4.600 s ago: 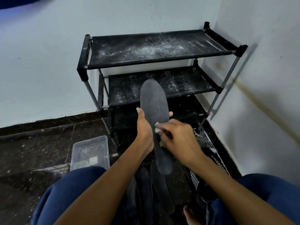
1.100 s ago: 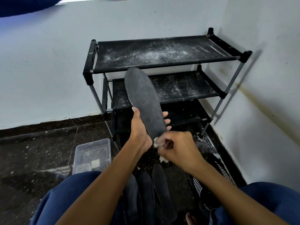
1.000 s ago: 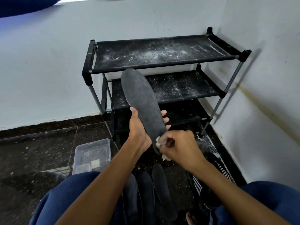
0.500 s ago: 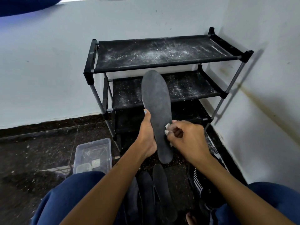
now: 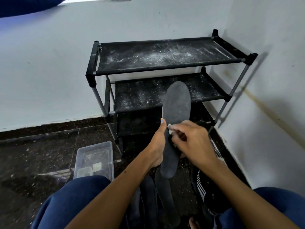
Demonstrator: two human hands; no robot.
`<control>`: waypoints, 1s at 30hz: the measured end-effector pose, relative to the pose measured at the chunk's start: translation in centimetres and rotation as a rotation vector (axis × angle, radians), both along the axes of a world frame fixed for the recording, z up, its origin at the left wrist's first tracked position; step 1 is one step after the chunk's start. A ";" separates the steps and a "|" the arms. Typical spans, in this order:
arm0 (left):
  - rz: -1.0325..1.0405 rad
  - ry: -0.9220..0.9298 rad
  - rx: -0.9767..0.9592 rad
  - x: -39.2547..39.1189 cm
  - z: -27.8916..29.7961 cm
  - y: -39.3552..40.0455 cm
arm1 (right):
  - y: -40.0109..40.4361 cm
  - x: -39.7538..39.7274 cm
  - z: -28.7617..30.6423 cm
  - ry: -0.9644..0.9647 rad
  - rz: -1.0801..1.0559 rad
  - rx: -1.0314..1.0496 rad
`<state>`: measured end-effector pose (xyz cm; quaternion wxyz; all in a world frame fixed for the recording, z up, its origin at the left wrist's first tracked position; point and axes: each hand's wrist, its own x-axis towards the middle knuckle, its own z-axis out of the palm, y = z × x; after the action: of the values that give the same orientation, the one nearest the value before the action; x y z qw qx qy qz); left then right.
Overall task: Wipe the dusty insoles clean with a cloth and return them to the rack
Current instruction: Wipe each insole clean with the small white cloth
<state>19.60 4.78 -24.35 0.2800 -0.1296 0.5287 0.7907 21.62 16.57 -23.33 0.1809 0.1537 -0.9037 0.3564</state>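
While the left hand (image 5: 157,146) grips a dark grey insole (image 5: 175,123) along its left edge, thumb up the side and fingers hidden behind it, the right hand (image 5: 193,142) is curled around a small white cloth (image 5: 170,130) and presses it against the face of the insole about halfway along its length. The insole stands nearly upright, toe end uppermost, directly in front of the black rack (image 5: 165,76), so that its toe overlaps the rack's middle shelf and its heel hangs below both hands. Only a corner of the cloth shows past the fingertips. The rack stands in the corner where the two pale walls meet; its top shelf and middle shelf are both sprinkled with white dust, and its lowest level is dark and hard to read. In front of the rack, on the dark speckled floor (image 5: 41,154), more dark insoles (image 5: 165,195) lie between the person's knees, just below the heel of the held one. To the front left of the rack sits a clear plastic box (image 5: 94,156) with a few small items inside that cannot be made out. To the front right of the rack, against the wall, lies something black with white stripes (image 5: 203,187), partly hidden by the right forearm.
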 end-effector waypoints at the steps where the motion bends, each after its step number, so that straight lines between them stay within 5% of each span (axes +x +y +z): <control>1: -0.053 0.003 -0.026 0.1 0.0 0.0 | 0.3 -0.3 0.2 0.019 -0.023 -0.001; 6: -0.235 0.013 -0.115 0.1 -0.6 0.3 | 2.4 -1.7 1.1 0.045 -0.326 -0.038; 16: -0.057 0.066 0.021 -0.8 -0.2 -0.9 | -0.2 -0.3 0.0 -0.147 0.119 -0.135; 24: -0.270 0.011 0.025 0.0 -0.9 -0.1 | 2.8 -1.8 0.9 0.029 -0.318 -0.073; 30: -0.197 0.011 -0.043 0.2 -0.9 0.0 | -0.1 -0.2 -0.1 0.053 0.052 -0.008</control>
<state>19.79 4.76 -25.27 0.3507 -0.0785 0.5572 0.7486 21.40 16.52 -23.44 0.1962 0.1857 -0.8928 0.3604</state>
